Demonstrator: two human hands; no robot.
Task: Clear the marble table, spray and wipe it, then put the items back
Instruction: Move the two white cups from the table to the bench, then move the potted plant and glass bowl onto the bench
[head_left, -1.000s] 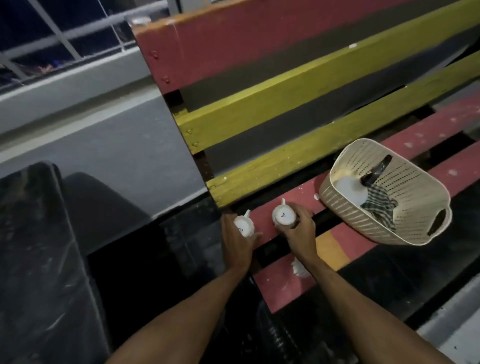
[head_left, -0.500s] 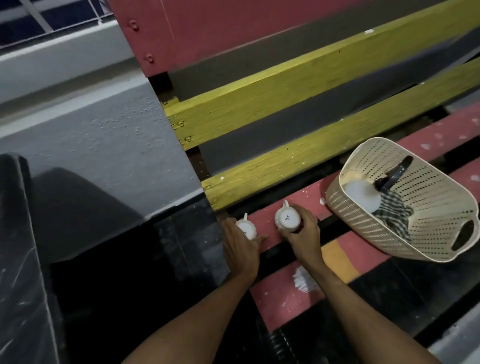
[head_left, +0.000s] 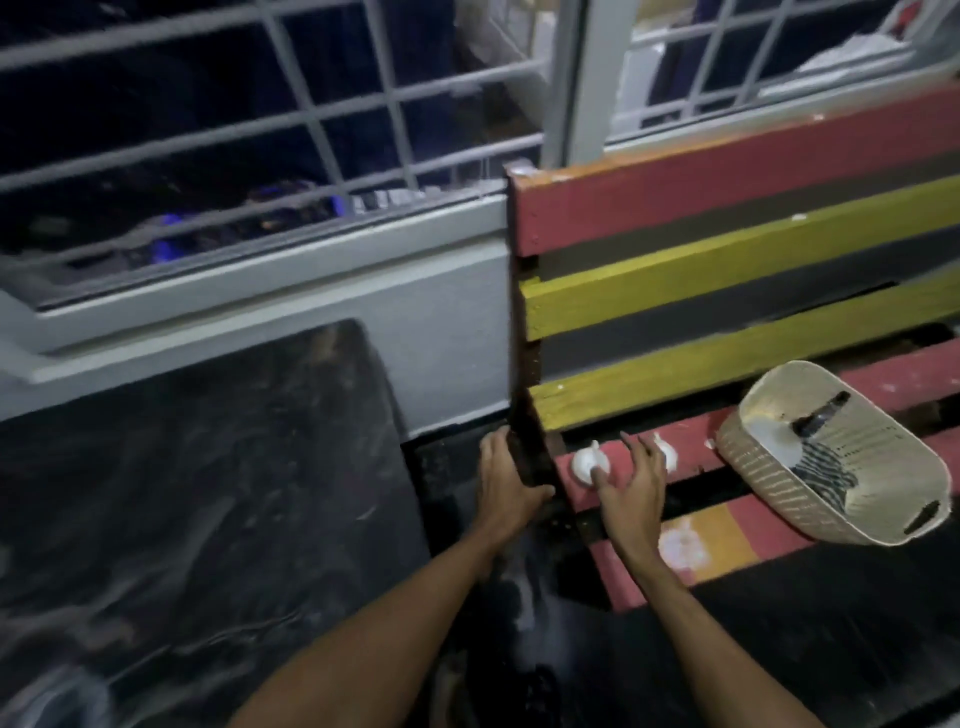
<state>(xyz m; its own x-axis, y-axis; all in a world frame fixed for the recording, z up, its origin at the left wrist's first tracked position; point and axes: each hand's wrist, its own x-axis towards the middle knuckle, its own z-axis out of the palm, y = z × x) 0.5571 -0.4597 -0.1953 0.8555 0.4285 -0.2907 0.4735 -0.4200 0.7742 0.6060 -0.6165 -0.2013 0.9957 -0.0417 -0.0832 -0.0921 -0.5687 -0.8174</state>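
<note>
The window grille spans the far side, well beyond both grips, above a grey ledge. The dark marble table, the surface to be cleaned, lies left of the left grip and reaches from the ledge down toward the person; its veined top shows only streaks and reflections.

The counter, a bench of red and yellow slats, stands right of the left grip, its backrest rising beyond the right grip. The left grip clasps the dark end edge of this counter, fingers on the outer side and thumb hooked across to the inner side. The right grip is spread open above the rear red seat slat and holds nothing.

A cream perforated basket sits tilted on the seat, right of the right grip and apart from it. It holds a checked cloth, a dark handled thing and something white, too blurred to name.

Two white cups stand on the red slat. The left cup is at the right grip's thumb tip; whether they touch I cannot tell. The right cup is just beyond the fingertips, partly hidden by them. A pale paint blotch marks the front slat just right of the right wrist.
</note>
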